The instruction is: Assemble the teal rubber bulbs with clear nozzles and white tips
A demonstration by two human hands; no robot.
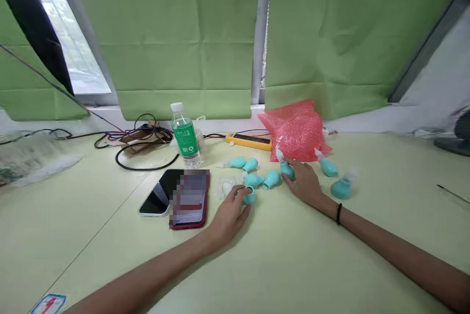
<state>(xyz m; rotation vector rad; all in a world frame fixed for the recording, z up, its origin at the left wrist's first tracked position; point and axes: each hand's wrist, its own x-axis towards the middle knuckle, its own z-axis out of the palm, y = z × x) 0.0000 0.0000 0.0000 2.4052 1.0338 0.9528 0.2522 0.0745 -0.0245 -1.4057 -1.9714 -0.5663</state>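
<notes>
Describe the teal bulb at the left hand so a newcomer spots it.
On the pale table, find the red bubble-wrap pouch by the windows. In front of it and to the left is a cluster of teal bulbs; go to its edge nearest the viewer. The target bulb is the only one touched by the left hand.

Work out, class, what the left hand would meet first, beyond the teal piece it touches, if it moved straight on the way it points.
Beyond the touched teal piece, the left hand would probably meet the next teal piece, just behind it. Depth is hard to judge from this single view.
</notes>
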